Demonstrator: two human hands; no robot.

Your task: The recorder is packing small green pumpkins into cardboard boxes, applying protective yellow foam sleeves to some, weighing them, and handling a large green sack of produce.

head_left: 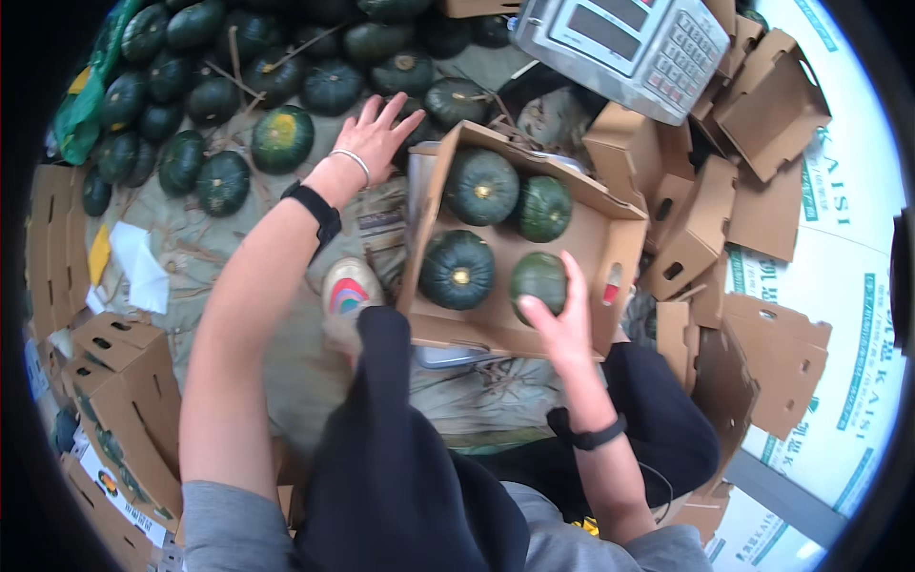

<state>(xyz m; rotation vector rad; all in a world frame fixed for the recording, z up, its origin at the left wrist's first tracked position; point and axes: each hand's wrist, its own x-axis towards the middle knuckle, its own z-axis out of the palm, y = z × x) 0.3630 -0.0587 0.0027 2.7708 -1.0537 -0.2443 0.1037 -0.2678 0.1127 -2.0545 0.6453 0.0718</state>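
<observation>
An open cardboard box [618, 250] sits in front of me, with dark green kabocha squashes [482, 187] inside. My right hand [566, 319] is wrapped round the near right squash [536, 282], thumb on one side and fingers on the other. That squash is in the box's near right corner. My left hand [379, 138] reaches forward beyond the box's left side, fingers spread and nothing in them. Just past its fingertips lie loose squashes [401, 72] of the big pile; whether the fingertips touch one I cannot tell.
A grey digital scale [624, 48] with a keypad stands beyond the box. Empty cardboard boxes [691, 219] are heaped on the right, and more cartons [129, 381] stand at left. One squash with a yellow-orange patch [282, 139] lies on the cloth ground sheet [257, 238].
</observation>
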